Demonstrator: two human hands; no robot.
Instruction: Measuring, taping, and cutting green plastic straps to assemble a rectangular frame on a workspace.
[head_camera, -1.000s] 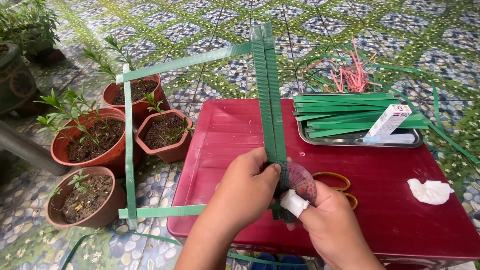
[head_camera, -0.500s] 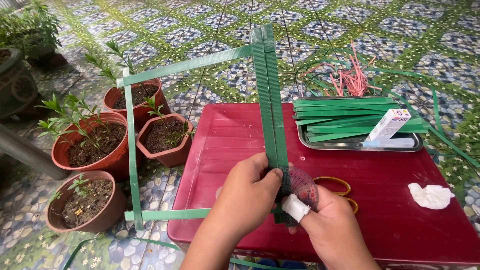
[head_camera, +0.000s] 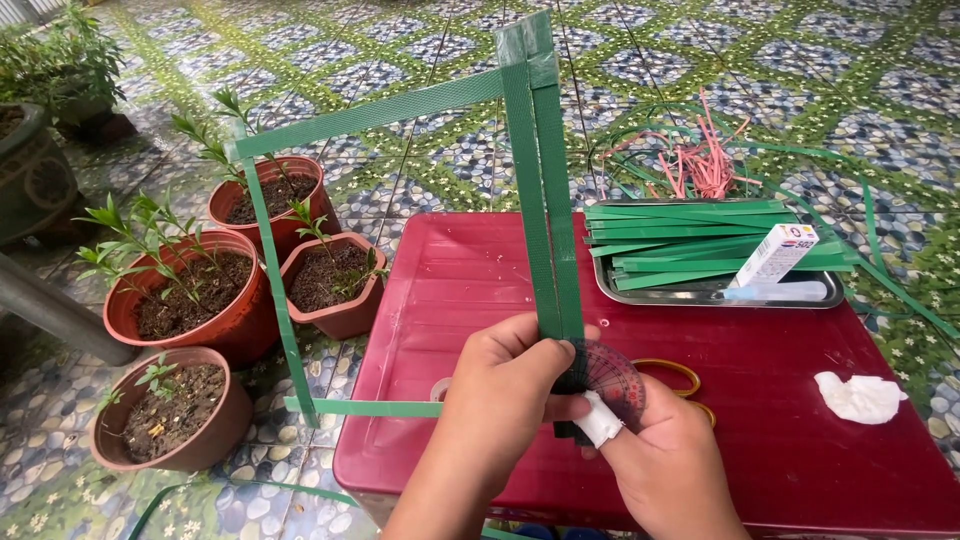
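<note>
My left hand (head_camera: 505, 390) pinches the lower corner of a square frame of green plastic strap (head_camera: 545, 190), which stands upright over a dark red table (head_camera: 760, 400). My right hand (head_camera: 665, 465), with a white bandage on one finger, presses a small clear protractor (head_camera: 612, 378) against that same corner. The frame's far side (head_camera: 270, 260) hangs off the table's left edge, in front of the pots.
A metal tray (head_camera: 720, 292) at the back of the table holds cut green strips and a small white box. A white crumpled tissue (head_camera: 858, 396) and yellow rubber bands (head_camera: 672, 372) lie at right. Terracotta pots (head_camera: 190, 300) with seedlings stand on the tiled floor at left.
The frame has tilted and shifted slightly in my hands. Both hands stay clamped at its lower corner with the protractor.
</note>
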